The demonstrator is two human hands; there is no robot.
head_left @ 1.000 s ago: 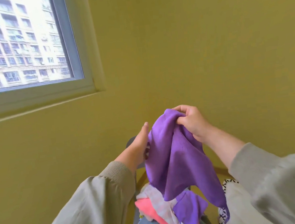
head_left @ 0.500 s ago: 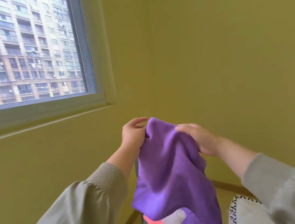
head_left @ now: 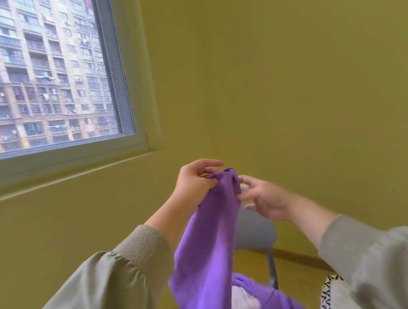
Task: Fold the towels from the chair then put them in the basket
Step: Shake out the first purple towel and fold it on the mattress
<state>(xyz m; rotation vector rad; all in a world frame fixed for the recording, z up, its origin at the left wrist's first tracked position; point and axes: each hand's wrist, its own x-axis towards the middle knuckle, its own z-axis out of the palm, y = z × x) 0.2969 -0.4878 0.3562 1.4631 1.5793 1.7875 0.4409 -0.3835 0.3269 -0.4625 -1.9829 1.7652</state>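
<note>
A purple towel [head_left: 204,251] hangs in front of me, held up by its top corner. My left hand [head_left: 196,181] pinches that corner between thumb and fingers. My right hand [head_left: 262,196] is just to the right, its fingers mostly straight, fingertips touching the towel's upper right edge. Below, the grey chair [head_left: 256,230] holds a pile of towels [head_left: 275,304], purple, white and pink, partly hidden by the hanging one. The white basket [head_left: 328,298] with a black pattern peeks in at the lower right, behind my right sleeve.
Yellow-green walls meet in a corner behind the chair. A window [head_left: 33,72] fills the upper left. A strip of wooden floor [head_left: 293,266] shows beside the chair.
My left hand has taken hold of the towel's top corner and lifted it. My right hand let go of its grip on top and now only touches the edge. The view tilted up.
</note>
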